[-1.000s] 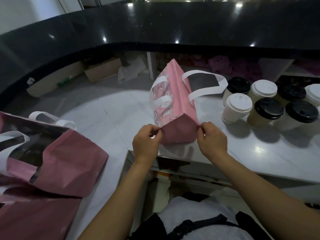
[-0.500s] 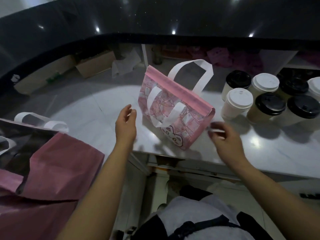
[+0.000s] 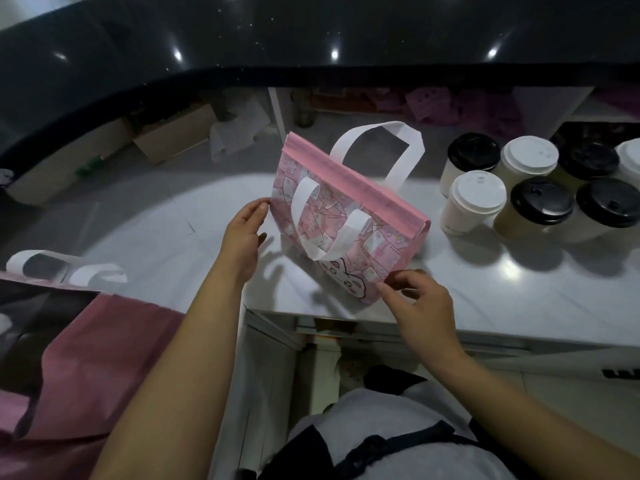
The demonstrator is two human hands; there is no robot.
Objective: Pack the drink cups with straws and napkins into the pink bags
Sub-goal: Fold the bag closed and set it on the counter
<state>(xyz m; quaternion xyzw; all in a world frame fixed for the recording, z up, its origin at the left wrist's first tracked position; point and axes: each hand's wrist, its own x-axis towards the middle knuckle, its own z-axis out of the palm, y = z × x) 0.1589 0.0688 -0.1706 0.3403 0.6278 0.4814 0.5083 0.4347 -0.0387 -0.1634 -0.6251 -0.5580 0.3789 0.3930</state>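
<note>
A pink printed bag (image 3: 349, 216) with white handles stands upright on the white counter (image 3: 485, 306), its broad side toward me and its top closed flat. My left hand (image 3: 242, 244) is beside the bag's left edge, fingers straight, fingertips touching it. My right hand (image 3: 419, 306) is at the bag's lower right corner, thumb and curled fingers pinching that corner. Several lidded paper cups (image 3: 478, 202), some with white lids and some with black, stand in a cluster to the right of the bag. No straws or napkins show.
More pink bags (image 3: 104, 344) with white handles lie at the lower left. A raised black counter top (image 3: 311, 36) runs along the back. A cardboard box (image 3: 173, 133) and a crumpled white plastic bag (image 3: 239, 129) sit below it. The counter's front edge is under my right hand.
The bag turned from end-on to broadside and now stands upright. Both hands let go of its near end and moved apart to its left edge and lower right corner.
</note>
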